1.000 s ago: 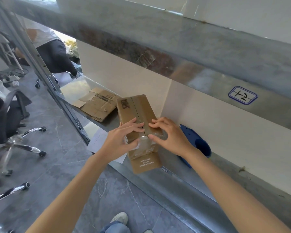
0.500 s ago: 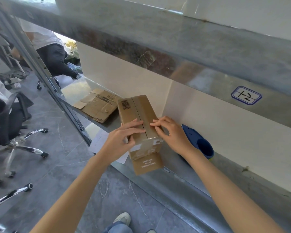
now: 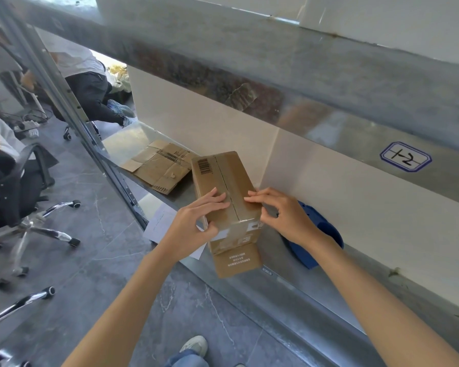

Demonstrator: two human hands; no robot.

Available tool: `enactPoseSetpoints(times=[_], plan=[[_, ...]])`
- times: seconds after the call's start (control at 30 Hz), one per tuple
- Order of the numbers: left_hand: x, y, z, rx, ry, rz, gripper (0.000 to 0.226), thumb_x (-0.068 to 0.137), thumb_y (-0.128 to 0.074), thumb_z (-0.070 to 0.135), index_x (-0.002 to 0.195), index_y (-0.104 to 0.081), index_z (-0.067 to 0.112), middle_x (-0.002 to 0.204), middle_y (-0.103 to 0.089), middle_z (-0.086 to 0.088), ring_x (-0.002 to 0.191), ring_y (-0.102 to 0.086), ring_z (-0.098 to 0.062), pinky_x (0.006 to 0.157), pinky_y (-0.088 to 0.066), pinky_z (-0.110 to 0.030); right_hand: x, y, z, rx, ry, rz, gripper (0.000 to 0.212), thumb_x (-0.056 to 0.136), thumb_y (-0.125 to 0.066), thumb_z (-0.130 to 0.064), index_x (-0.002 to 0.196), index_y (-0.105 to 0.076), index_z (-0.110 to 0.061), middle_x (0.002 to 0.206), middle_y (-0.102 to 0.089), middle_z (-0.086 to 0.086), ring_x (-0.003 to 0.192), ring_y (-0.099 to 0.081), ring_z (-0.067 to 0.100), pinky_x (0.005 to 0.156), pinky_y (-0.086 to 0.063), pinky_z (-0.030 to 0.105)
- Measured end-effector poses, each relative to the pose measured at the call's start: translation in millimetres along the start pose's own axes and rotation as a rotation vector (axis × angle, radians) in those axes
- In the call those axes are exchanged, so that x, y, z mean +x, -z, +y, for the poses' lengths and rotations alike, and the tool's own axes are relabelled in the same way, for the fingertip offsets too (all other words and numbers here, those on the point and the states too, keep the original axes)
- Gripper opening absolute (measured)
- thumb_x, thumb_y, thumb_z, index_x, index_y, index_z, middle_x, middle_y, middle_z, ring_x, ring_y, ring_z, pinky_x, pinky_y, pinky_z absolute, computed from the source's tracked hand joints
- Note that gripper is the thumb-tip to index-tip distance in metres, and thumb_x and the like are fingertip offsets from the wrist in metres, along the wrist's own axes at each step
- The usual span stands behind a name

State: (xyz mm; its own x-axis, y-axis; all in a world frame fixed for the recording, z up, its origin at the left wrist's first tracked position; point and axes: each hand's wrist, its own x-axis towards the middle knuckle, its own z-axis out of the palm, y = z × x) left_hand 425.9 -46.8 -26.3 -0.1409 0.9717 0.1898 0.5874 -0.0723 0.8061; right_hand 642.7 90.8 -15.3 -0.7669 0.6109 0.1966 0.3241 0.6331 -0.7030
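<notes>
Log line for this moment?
left hand: holds cardboard box | right hand: grips its top edge | rests on: metal shelf | near flap: open

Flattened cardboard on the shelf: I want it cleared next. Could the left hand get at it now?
Probably yes: the flattened cardboard lies uncovered beyond the left hand, beside the box, nothing between them, though that hand now grips the box.
</notes>
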Motion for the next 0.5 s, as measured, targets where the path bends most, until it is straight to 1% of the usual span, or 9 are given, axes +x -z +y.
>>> enactPoseSetpoints(times=[0.1,0.13,0.2,0.27,0.3,0.37,0.43,0.47,0.5], plan=[[1,2,0,-0.006,0.003,-0.016,0.057,0.081,-0.055,-0.005,0.127,-0.065,0.027,0.141,-0.054,0.016,0.142,-0.03,0.004,0.112,-0.041,-0.039,1,2,-1,-0.005,0.0,-0.011,0.042,0.093,-0.056,0.002,0.126,-0.067,-0.021,0.128,-0.059,-0.012,0.124,-0.05,-0.003,0.091,-0.039,0.004],[1,3,0,-0.009,0.0,-0.029,0.058,0.082,-0.055,-0.007,0.128,-0.065,0.027,0.141,-0.053,0.016,0.142,-0.03,0.004,0.113,-0.04,-0.037,1,2,-1,0.003,-0.003,-0.019,0.042,0.093,-0.055,0.002,0.126,-0.066,-0.021,0.128,-0.059,-0.012,0.124,-0.049,-0.003,0.092,-0.039,0.005],[2,7,0,-0.018,-0.003,-0.072,0.06,0.083,-0.054,-0.009,0.13,-0.063,0.027,0.143,-0.052,0.015,0.143,-0.028,0.003,0.114,-0.037,-0.033,1,5,-4,0.028,-0.021,-0.047,0.042,0.094,-0.055,0.001,0.127,-0.065,-0.022,0.13,-0.058,-0.013,0.126,-0.048,-0.004,0.1,-0.038,0.01],[2,12,0,-0.011,-0.003,-0.123,0.06,0.083,-0.056,-0.005,0.132,-0.061,0.027,0.145,-0.049,0.015,0.145,-0.026,0.001,0.115,-0.032,-0.027,0,11,-6,0.027,-0.042,-0.096,0.046,0.092,-0.057,0.001,0.131,-0.063,-0.024,0.133,-0.056,-0.014,0.126,-0.046,-0.007,0.105,-0.037,0.013],[3,14,0,0.004,-0.006,-0.145,0.06,0.081,-0.055,-0.001,0.134,-0.06,0.028,0.146,-0.048,0.014,0.145,-0.025,0.0,0.114,-0.029,-0.023,0,14,-7,0.01,-0.039,-0.12,0.05,0.09,-0.058,0.002,0.132,-0.062,-0.024,0.135,-0.054,-0.014,0.122,-0.046,-0.012,0.102,-0.037,0.011],[3,16,0,0.039,-0.014,-0.16,0.062,0.077,-0.052,0.005,0.134,-0.059,0.029,0.147,-0.047,0.015,0.145,-0.025,0.001,0.111,-0.026,-0.015,0,18,-9,-0.045,0.005,-0.154,0.057,0.086,-0.057,0.01,0.134,-0.061,-0.02,0.137,-0.053,-0.01,0.1,-0.048,-0.026,0.085,-0.038,0.001],[3,16,-2,0.047,-0.022,-0.149,0.062,0.08,-0.054,-0.001,0.134,-0.059,0.03,0.146,-0.048,0.016,0.144,-0.026,0.002,0.111,-0.03,-0.017,2,18,-8,-0.083,0.049,-0.151,0.056,0.087,-0.054,0.014,0.134,-0.061,-0.015,0.135,-0.054,-0.005,0.084,-0.046,-0.031,0.075,-0.035,-0.004],[3,14,-3,0.042,-0.024,-0.137,0.063,0.081,-0.056,-0.005,0.133,-0.059,0.031,0.145,-0.049,0.017,0.144,-0.027,0.001,0.111,-0.033,-0.02,3,18,-7,-0.094,0.06,-0.144,0.054,0.089,-0.054,0.013,0.134,-0.061,-0.015,0.135,-0.055,-0.004,0.086,-0.046,-0.03,0.076,-0.035,-0.004],[3,13,-4,0.037,-0.023,-0.125,0.064,0.082,-0.056,-0.008,0.132,-0.059,0.033,0.144,-0.049,0.018,0.144,-0.028,0.001,0.111,-0.035,-0.023,4,18,-7,-0.102,0.061,-0.137,0.051,0.091,-0.053,0.011,0.133,-0.061,-0.016,0.135,-0.056,-0.004,0.094,-0.048,-0.026,0.081,-0.035,-0.003]])
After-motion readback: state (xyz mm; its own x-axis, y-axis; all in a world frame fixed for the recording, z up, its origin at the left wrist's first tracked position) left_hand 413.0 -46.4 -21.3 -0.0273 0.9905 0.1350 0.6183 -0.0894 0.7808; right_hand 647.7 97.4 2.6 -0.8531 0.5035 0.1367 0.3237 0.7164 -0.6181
